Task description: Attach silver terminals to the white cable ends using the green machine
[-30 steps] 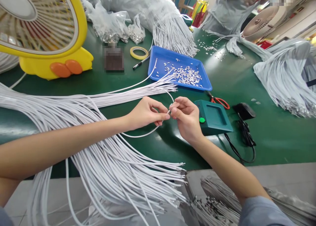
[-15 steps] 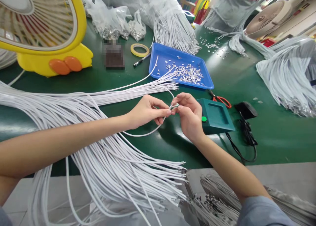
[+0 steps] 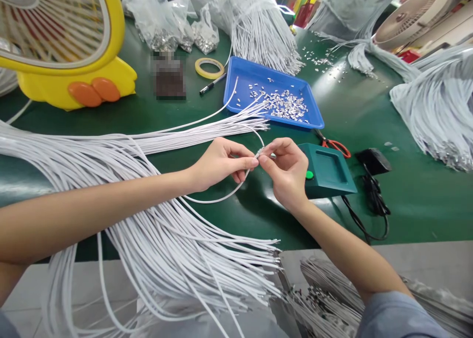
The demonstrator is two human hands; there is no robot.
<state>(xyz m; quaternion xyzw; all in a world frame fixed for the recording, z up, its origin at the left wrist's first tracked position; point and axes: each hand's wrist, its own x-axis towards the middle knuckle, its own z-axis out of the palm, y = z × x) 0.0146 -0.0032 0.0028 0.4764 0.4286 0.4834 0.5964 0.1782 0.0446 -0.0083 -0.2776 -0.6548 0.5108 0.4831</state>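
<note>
Left hand: the person's left hand (image 3: pixel 218 164) has its thumb and finger pinched close together on a thin, round white cable (image 3: pixel 218 201).
Right hand: the right hand (image 3: pixel 288 170) is also pinched narrow, with its fingertips meeting the left ones at the same cable. There is a small pale bit between them, too tiny to tell what it is.
Cable in the fingers: it is up above the green, shiny desk (image 3: pixel 424 210). It hangs in a loop under the left hand, and another part curves up above the fingertips.
Big pile: a wide bunch of long white cables (image 3: pixel 192 254) lies under the left arm and spills over the desk's front edge.
Straight bunch: more white cables (image 3: pixel 192 140) lie across the desk behind the left hand, with their ends by the tray.
Tray: a shallow blue tray (image 3: pixel 242 77) sits behind both hands, with lots of little shiny silver pieces (image 3: pixel 288 105) in it.
Near the right hand: a dark green box (image 3: pixel 334 168) with a bright green round button (image 3: pixel 309 174) is just beside it. Red-handled pliers or scissors (image 3: pixel 339 147) lie behind the box.
Far left: a big yellow fan (image 3: pixel 44 86) with orange feet (image 3: pixel 90 91) stands on the desk.
</note>
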